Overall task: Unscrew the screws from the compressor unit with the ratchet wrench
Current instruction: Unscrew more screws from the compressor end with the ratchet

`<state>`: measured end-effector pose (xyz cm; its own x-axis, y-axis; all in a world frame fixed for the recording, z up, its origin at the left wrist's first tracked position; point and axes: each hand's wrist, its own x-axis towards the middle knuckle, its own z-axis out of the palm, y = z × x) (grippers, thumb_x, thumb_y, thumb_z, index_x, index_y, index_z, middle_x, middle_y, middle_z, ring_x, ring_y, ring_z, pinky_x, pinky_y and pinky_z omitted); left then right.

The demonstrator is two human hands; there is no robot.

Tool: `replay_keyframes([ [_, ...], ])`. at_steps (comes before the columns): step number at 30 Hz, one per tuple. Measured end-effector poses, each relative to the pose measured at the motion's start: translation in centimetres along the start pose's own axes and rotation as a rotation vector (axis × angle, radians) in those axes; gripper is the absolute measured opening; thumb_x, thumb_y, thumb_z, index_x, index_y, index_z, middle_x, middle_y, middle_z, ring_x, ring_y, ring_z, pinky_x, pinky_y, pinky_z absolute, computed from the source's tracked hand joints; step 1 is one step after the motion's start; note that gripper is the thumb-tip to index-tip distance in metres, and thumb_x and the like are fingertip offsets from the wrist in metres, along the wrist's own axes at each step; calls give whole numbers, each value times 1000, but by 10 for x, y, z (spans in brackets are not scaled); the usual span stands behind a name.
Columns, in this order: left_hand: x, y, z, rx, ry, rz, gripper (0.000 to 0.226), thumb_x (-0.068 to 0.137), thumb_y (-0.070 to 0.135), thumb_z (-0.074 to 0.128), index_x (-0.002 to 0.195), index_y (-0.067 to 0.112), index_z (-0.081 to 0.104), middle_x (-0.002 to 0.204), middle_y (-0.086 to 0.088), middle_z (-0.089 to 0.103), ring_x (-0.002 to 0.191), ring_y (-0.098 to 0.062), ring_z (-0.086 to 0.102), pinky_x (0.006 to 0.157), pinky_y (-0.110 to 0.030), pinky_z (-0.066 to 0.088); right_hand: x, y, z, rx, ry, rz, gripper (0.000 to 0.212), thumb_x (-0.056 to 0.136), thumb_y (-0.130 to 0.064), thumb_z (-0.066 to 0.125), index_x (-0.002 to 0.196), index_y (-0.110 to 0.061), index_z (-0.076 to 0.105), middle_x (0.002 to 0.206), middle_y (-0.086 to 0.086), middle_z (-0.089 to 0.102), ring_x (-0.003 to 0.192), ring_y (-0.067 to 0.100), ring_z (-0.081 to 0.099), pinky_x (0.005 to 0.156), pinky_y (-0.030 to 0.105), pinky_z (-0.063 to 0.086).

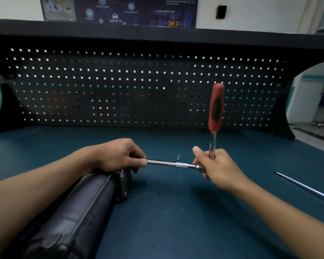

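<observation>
Lying along the lower left of the bench (176,221), the compressor unit (79,212) is seen as a dark ribbed cylinder, its flanged end pointing away from the camera. The left hand (118,156) is placed just above that end, and its fingers (143,162) are curled round the left tip of a chrome extension bar (168,163), pinching it. Whether that tip is seated on a screw of the unit cannot be told, since it is hidden by the hand.

The bar is held level and runs rightward to the head of the ratchet wrench (216,107). The wrench is gripped low on its steel shank by the right hand (216,167), with the fingers (197,152) wrapped round it and the thumb raised; its red and black handle is stood nearly upright above the fist.

One loose screw (178,157) is left on the bench just behind the bar, between the two hands, apart from both. A thin metal rod (307,189) is laid at the right edge.

No brand is legible on the wrench or the unit. Behind the pegboard (138,86), a dark poster (120,12) is hung; car icons and Chinese captions are printed on it, too small to be read reliably.
</observation>
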<state>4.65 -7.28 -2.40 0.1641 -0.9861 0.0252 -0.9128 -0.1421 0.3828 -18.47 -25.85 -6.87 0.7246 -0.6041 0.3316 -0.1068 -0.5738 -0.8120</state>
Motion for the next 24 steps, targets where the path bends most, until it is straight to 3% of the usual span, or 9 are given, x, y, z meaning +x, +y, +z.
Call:
replay_keyframes([
  [4, 1, 0, 0, -10, -3, 6, 26, 97, 44, 60, 84, 25, 71, 77, 12, 72, 66, -2, 55, 63, -17, 42, 5, -2, 0, 202, -42, 379, 57, 93, -65, 51, 80, -11, 63, 46, 4, 49, 36, 15, 34, 37, 20, 25],
  [7, 1, 1, 0, 4, 6, 8, 26, 97, 44, 60, 83, 25, 72, 76, 12, 72, 62, -1, 52, 59, -13, 40, 4, -4, 0, 345, -97, 542, 51, 93, -62, 53, 86, -12, 56, 45, 3, 43, 34, 13, 24, 39, 17, 19],
  [10, 1, 1, 0, 29, 8, 11, 28, 96, 45, 59, 80, 25, 71, 76, 7, 71, 60, -4, 49, 57, -16, 39, 5, -6, -2, 411, -130, 618, 44, 94, -57, 53, 86, -14, 51, 44, 1, 37, 35, 13, 21, 39, 18, 19],
  [14, 1, 1, 0, 32, 7, 8, 27, 96, 44, 60, 81, 25, 71, 76, 9, 72, 63, -5, 52, 61, -21, 42, 6, -8, -3, 459, -223, 733, 42, 95, -54, 49, 71, -21, 41, 45, -2, 33, 33, 10, 17, 38, 19, 15],
  [20, 1, 1, 0, 39, 1, 7, 29, 95, 47, 59, 81, 25, 72, 78, 3, 72, 65, -8, 53, 68, -33, 46, 5, -7, -5, 539, -302, 839, 42, 93, -46, 50, 64, -16, 49, 48, -7, 29, 32, 6, 14, 35, 18, 13],
  [24, 1, 0, 1, 8, 2, -8, 28, 95, 47, 59, 81, 27, 72, 79, 4, 72, 64, -5, 51, 63, -23, 42, 5, -4, -3, 525, -287, 839, 38, 93, -45, 50, 69, -16, 48, 48, -7, 33, 32, 7, 15, 34, 19, 14],
])
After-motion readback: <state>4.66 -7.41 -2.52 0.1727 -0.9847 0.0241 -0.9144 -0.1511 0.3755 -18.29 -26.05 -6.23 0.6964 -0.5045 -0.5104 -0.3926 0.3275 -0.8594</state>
